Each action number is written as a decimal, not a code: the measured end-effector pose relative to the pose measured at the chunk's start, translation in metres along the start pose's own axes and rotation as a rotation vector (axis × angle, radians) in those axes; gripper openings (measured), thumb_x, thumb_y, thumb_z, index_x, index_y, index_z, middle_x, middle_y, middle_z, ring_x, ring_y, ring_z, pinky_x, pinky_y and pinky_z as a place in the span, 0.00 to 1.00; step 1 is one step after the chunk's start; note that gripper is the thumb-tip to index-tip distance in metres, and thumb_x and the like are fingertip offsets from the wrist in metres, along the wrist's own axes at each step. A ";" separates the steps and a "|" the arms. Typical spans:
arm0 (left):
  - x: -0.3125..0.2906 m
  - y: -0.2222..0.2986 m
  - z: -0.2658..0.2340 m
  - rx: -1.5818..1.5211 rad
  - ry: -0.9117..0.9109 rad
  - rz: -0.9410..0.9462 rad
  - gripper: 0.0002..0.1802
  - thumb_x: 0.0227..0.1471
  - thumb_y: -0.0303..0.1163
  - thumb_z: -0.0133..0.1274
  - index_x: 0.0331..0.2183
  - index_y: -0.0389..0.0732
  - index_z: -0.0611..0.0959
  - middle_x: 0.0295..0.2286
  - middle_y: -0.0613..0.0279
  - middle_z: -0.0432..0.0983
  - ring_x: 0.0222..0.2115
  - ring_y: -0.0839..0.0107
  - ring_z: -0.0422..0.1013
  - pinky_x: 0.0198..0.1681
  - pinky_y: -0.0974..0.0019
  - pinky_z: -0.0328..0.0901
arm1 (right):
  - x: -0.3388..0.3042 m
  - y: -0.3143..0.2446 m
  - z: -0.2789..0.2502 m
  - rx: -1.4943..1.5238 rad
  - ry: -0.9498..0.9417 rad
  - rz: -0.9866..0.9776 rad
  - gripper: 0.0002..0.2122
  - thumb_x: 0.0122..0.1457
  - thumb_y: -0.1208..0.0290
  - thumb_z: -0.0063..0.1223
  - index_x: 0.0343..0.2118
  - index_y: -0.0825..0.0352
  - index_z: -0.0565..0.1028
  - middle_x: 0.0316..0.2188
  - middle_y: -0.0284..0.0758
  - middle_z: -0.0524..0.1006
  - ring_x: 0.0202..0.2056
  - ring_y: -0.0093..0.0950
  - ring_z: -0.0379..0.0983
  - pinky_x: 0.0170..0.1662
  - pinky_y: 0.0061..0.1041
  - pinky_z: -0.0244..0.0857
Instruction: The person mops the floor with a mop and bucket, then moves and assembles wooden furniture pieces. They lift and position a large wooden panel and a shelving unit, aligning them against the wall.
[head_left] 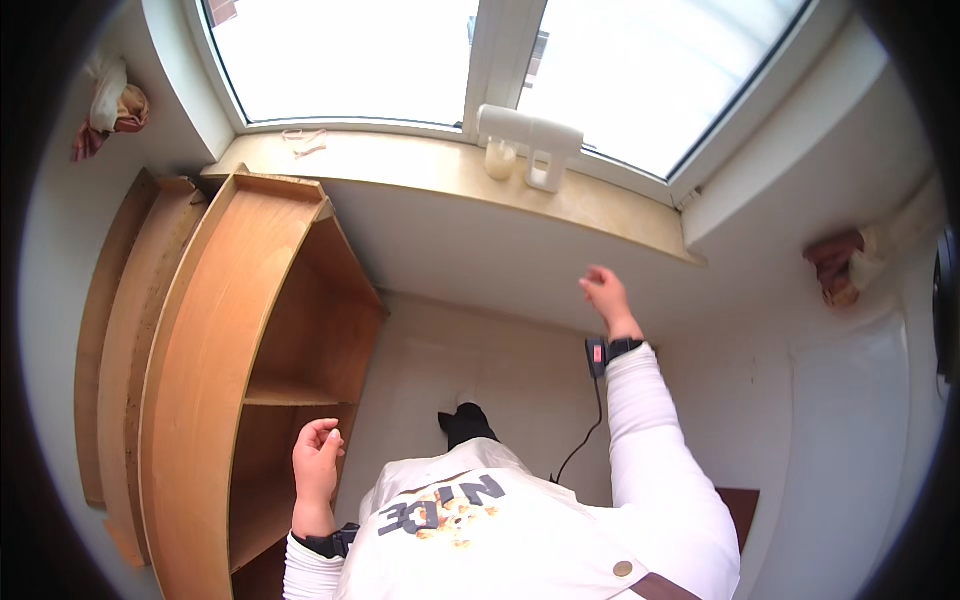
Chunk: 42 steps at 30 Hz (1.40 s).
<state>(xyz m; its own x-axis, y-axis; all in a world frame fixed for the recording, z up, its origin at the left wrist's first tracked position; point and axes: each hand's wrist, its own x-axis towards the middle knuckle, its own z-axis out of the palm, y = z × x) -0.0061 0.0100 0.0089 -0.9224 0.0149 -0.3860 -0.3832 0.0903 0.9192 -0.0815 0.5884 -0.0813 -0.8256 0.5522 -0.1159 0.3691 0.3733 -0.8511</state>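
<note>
My right hand (608, 298) reaches forward in the air below the windowsill, its fingers loosely bent and apart, holding nothing. On the pale sill (400, 160) ahead of it lies a white handheld appliance (530, 128) with a looped handle and a clear, cloudy cup. My left hand (316, 460) hovers by the open side of a wooden cabinet (215, 300), with its fingers curled in and nothing visible in them. Both wrists wear black bands. Beside the right wristband is a small black device (596, 356) with a red display and a dark cable.
Wooden boards (140, 350) lean between the cabinet and the left wall. A thin, pale looped item (305, 140) rests on the sill's left part. Gathered curtains (112, 108) hang at the left, and another bundle (838, 268) hangs at the right. Large windows (350, 60) rise behind the sill.
</note>
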 end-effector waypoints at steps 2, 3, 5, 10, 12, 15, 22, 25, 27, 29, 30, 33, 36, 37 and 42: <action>0.003 0.013 0.013 0.004 0.001 0.002 0.09 0.51 0.24 0.49 0.37 0.37 0.75 0.23 0.69 0.68 0.22 0.81 0.64 0.27 0.78 0.62 | 0.092 -0.033 0.017 -0.208 0.080 -0.276 0.24 0.45 0.70 0.61 0.47 0.68 0.70 0.40 0.41 0.74 0.29 0.25 0.72 0.29 0.22 0.68; 0.007 0.017 0.018 0.023 0.024 -0.003 0.09 0.51 0.25 0.50 0.37 0.36 0.76 0.24 0.69 0.69 0.24 0.81 0.65 0.29 0.77 0.63 | 0.131 -0.051 0.026 -0.344 0.156 -0.410 0.24 0.45 0.69 0.62 0.47 0.69 0.70 0.41 0.42 0.73 0.35 0.27 0.72 0.31 0.22 0.69; 0.007 0.022 0.026 0.047 0.144 -0.069 0.09 0.51 0.25 0.50 0.37 0.36 0.76 0.24 0.69 0.69 0.24 0.81 0.65 0.29 0.77 0.64 | 0.183 -0.080 0.051 -0.339 0.172 -0.364 0.23 0.44 0.69 0.63 0.45 0.69 0.71 0.38 0.41 0.74 0.32 0.27 0.73 0.31 0.23 0.69; -0.004 0.027 0.043 0.085 0.329 -0.184 0.09 0.51 0.24 0.50 0.37 0.36 0.75 0.24 0.68 0.70 0.24 0.81 0.66 0.28 0.77 0.65 | 0.209 -0.135 0.120 0.080 -0.180 -0.186 0.22 0.44 0.69 0.63 0.42 0.71 0.71 0.37 0.39 0.77 0.40 0.30 0.73 0.41 0.27 0.65; -0.006 0.029 0.051 0.062 0.376 -0.196 0.08 0.51 0.23 0.50 0.37 0.36 0.75 0.24 0.68 0.70 0.24 0.81 0.66 0.28 0.76 0.65 | 0.210 -0.158 0.168 -0.003 -0.231 -0.278 0.21 0.43 0.67 0.63 0.41 0.70 0.72 0.35 0.44 0.77 0.39 0.37 0.73 0.40 0.32 0.65; -0.009 0.039 0.057 0.099 0.444 -0.177 0.08 0.51 0.23 0.50 0.37 0.36 0.75 0.23 0.68 0.70 0.23 0.81 0.66 0.28 0.77 0.65 | 0.211 -0.198 0.243 -0.149 -0.187 -0.418 0.20 0.42 0.65 0.63 0.39 0.69 0.73 0.35 0.48 0.75 0.41 0.45 0.71 0.41 0.37 0.65; -0.020 0.027 0.062 0.030 0.517 -0.197 0.08 0.51 0.23 0.49 0.36 0.36 0.75 0.22 0.69 0.68 0.21 0.82 0.64 0.26 0.78 0.62 | 0.246 -0.252 0.343 -0.149 -0.321 -0.226 0.22 0.43 0.68 0.63 0.41 0.72 0.69 0.33 0.50 0.76 0.37 0.43 0.74 0.38 0.35 0.67; -0.025 0.013 0.055 0.121 0.472 -0.207 0.11 0.52 0.27 0.50 0.39 0.37 0.75 0.23 0.69 0.69 0.23 0.81 0.64 0.27 0.78 0.62 | 0.245 -0.269 0.306 -0.422 -0.384 -0.438 0.27 0.42 0.68 0.63 0.47 0.72 0.68 0.32 0.46 0.76 0.31 0.32 0.75 0.31 0.28 0.69; -0.030 0.005 0.045 0.180 0.479 -0.203 0.12 0.52 0.28 0.52 0.41 0.38 0.76 0.24 0.70 0.70 0.24 0.81 0.65 0.28 0.78 0.62 | 0.244 -0.304 0.254 -0.465 -0.597 -0.245 0.28 0.44 0.68 0.62 0.50 0.71 0.68 0.31 0.40 0.76 0.27 0.25 0.74 0.28 0.21 0.69; -0.034 -0.001 0.040 0.167 0.518 -0.185 0.12 0.52 0.29 0.52 0.40 0.37 0.76 0.24 0.70 0.70 0.23 0.81 0.65 0.27 0.78 0.61 | 0.247 -0.360 0.175 -0.070 -0.466 -0.410 0.16 0.49 0.69 0.57 0.40 0.72 0.74 0.25 0.35 0.76 0.24 0.21 0.74 0.27 0.18 0.68; -0.034 -0.002 0.037 0.137 0.535 -0.168 0.12 0.52 0.29 0.52 0.40 0.37 0.76 0.24 0.70 0.70 0.23 0.81 0.65 0.27 0.78 0.61 | 0.248 -0.398 0.136 0.201 -0.232 -0.702 0.11 0.53 0.69 0.54 0.35 0.71 0.75 0.22 0.33 0.76 0.23 0.20 0.73 0.27 0.17 0.67; -0.034 -0.001 0.029 0.139 0.582 -0.124 0.11 0.52 0.29 0.52 0.39 0.37 0.76 0.22 0.70 0.69 0.22 0.81 0.64 0.26 0.78 0.61 | 0.253 -0.529 0.026 0.814 0.178 -1.008 0.09 0.57 0.70 0.48 0.35 0.71 0.71 0.24 0.31 0.72 0.23 0.18 0.69 0.28 0.14 0.65; -0.029 0.003 0.027 0.161 0.669 -0.034 0.08 0.51 0.29 0.53 0.35 0.37 0.75 0.21 0.68 0.69 0.20 0.79 0.64 0.24 0.76 0.62 | 0.250 -0.619 -0.012 0.706 0.074 -0.968 0.14 0.57 0.66 0.50 0.40 0.72 0.68 0.24 0.32 0.70 0.27 0.18 0.69 0.34 0.20 0.67; -0.028 0.003 0.028 0.089 0.685 -0.008 0.08 0.51 0.27 0.52 0.35 0.37 0.75 0.21 0.69 0.68 0.20 0.80 0.63 0.24 0.77 0.61 | 0.254 -0.633 -0.011 0.649 0.060 -0.992 0.16 0.57 0.65 0.50 0.41 0.73 0.67 0.25 0.35 0.71 0.28 0.22 0.70 0.35 0.23 0.68; -0.020 -0.001 0.028 -0.061 0.729 0.011 0.07 0.51 0.23 0.49 0.36 0.36 0.75 0.20 0.70 0.65 0.20 0.83 0.62 0.25 0.78 0.60 | 0.290 -0.652 -0.017 -0.238 0.672 -1.147 0.19 0.50 0.66 0.47 0.42 0.72 0.64 0.36 0.56 0.73 0.39 0.53 0.70 0.42 0.42 0.66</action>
<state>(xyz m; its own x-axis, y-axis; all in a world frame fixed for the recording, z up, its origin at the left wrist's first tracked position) 0.0138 0.0371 0.0138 -0.7157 -0.6535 -0.2465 -0.3562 0.0379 0.9336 -0.5540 0.5176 0.4491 -0.3739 0.0738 0.9245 -0.2615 0.9480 -0.1815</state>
